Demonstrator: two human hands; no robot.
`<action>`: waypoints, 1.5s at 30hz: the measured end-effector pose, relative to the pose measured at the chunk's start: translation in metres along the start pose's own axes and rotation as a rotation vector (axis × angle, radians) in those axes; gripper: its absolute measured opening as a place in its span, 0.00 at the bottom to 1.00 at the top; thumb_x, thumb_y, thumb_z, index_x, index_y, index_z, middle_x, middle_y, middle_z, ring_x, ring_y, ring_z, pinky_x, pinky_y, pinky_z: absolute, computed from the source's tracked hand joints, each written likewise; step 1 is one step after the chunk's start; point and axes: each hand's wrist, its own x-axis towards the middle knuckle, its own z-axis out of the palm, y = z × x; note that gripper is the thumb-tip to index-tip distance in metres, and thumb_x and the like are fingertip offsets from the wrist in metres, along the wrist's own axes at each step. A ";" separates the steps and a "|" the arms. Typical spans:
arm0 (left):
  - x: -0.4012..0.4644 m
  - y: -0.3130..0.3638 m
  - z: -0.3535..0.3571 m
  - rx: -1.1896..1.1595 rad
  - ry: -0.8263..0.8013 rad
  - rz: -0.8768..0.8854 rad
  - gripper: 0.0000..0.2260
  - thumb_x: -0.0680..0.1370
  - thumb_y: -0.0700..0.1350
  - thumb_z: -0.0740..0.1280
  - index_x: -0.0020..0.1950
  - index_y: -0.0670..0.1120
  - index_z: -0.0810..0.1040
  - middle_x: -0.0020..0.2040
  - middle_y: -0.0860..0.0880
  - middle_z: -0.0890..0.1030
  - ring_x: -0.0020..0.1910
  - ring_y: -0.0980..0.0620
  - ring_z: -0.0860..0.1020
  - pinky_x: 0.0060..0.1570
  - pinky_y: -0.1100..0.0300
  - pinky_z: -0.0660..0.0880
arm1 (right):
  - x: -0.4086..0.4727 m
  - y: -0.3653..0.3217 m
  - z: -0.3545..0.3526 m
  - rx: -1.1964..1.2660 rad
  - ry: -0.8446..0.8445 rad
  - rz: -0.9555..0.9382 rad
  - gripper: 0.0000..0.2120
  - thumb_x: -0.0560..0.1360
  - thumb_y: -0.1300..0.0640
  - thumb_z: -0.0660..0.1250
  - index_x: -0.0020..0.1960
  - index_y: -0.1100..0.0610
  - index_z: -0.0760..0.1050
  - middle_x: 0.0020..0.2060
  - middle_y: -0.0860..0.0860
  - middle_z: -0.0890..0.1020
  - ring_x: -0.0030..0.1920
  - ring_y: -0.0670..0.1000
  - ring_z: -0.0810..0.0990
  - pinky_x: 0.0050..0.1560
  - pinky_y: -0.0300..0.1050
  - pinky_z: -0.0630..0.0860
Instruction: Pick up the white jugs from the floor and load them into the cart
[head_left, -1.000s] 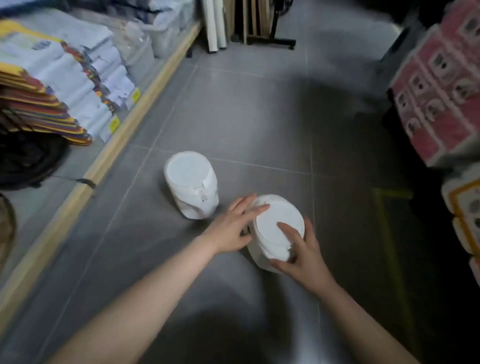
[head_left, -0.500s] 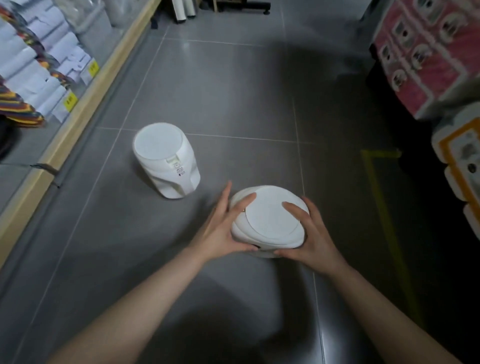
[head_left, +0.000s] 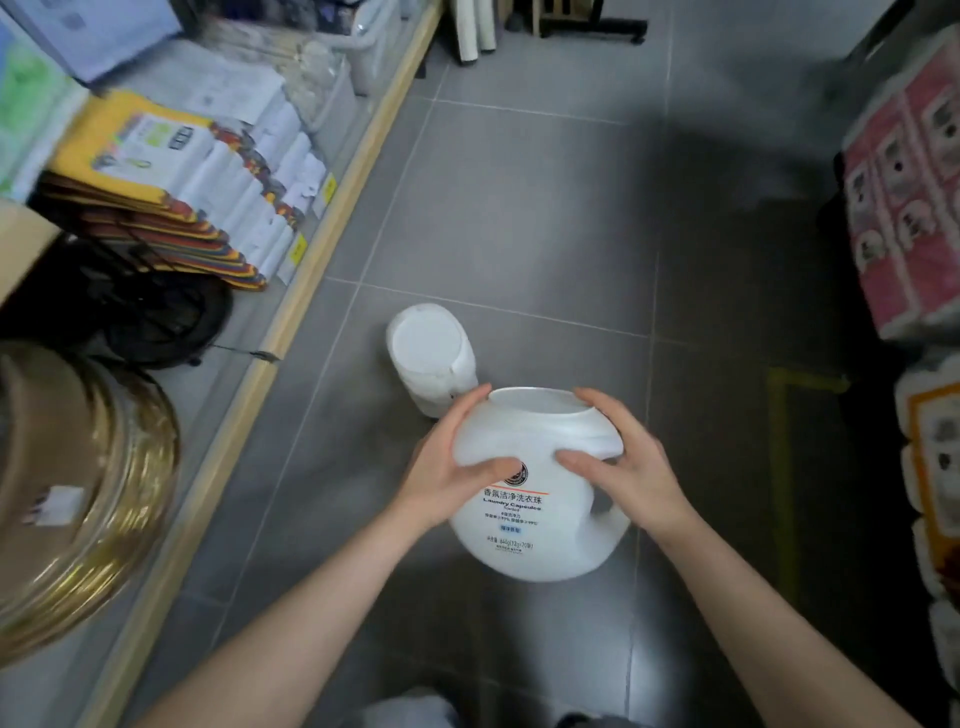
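Note:
I hold a white laundry-capsule jug (head_left: 535, 525) between both hands, lifted off the grey floor, its printed label facing me and its handle to the right. My left hand (head_left: 447, 467) grips its left shoulder with the thumb across the front. My right hand (head_left: 621, 467) grips the right shoulder above the handle. A second white jug (head_left: 428, 353) stands on the floor just beyond, partly hidden behind the held jug and my left fingers. No cart is in view.
A low wooden-edged shelf (head_left: 291, 306) runs along the left with stacked packets (head_left: 228, 197), a black fan (head_left: 150, 306) and gold bowls (head_left: 78, 493). Pink packages (head_left: 904, 197) are stacked at the right. A yellow line (head_left: 779, 467) marks the floor.
Both hands closed around the nearer jug and raised it off the floor toward me, turning its label into view. The other jug has stayed where it was.

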 end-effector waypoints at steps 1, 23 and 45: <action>-0.012 0.025 -0.012 -0.037 0.039 -0.020 0.34 0.58 0.60 0.75 0.62 0.71 0.67 0.64 0.58 0.75 0.63 0.57 0.74 0.65 0.50 0.70 | -0.002 -0.028 -0.001 0.018 -0.009 0.016 0.31 0.58 0.36 0.74 0.60 0.37 0.73 0.59 0.43 0.77 0.61 0.48 0.76 0.62 0.57 0.74; -0.399 0.376 -0.172 -0.272 0.967 -0.373 0.33 0.59 0.64 0.72 0.62 0.62 0.70 0.53 0.57 0.78 0.54 0.55 0.77 0.52 0.60 0.74 | -0.183 -0.501 0.051 -0.170 -0.715 -0.255 0.30 0.58 0.35 0.74 0.57 0.34 0.69 0.57 0.43 0.73 0.61 0.49 0.73 0.65 0.55 0.70; -0.992 0.319 0.015 -0.531 1.916 -0.538 0.32 0.59 0.67 0.70 0.62 0.65 0.70 0.59 0.59 0.78 0.58 0.58 0.77 0.61 0.58 0.72 | -0.757 -0.516 0.224 -0.333 -1.752 -0.561 0.33 0.56 0.38 0.72 0.60 0.40 0.71 0.61 0.45 0.75 0.58 0.43 0.75 0.55 0.34 0.72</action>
